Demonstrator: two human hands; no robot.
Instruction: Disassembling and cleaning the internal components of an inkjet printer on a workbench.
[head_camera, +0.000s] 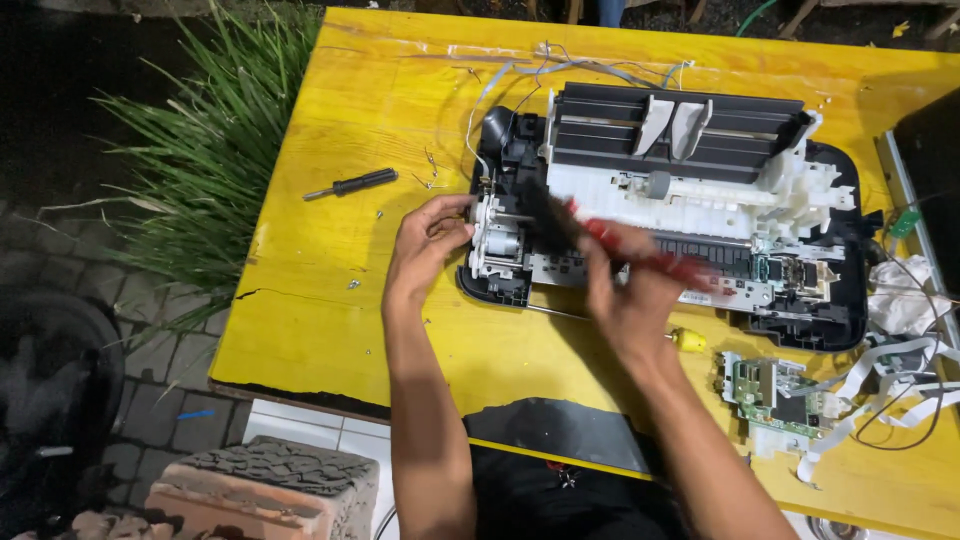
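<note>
Two hands on opened printer (660, 210): left hand (425, 245) is touching its side, loose; right hand (625, 300) is gripping red brush (640, 255), blurred.

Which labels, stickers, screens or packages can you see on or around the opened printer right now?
No packages or screens in view.
Small white rectangular label strip: on the front edge of the opened black and white printer, just right of the right hand; dark print, too blurred to make out.
Green circuit board: lower right on the yellow wooden table; no label discernible.
</note>
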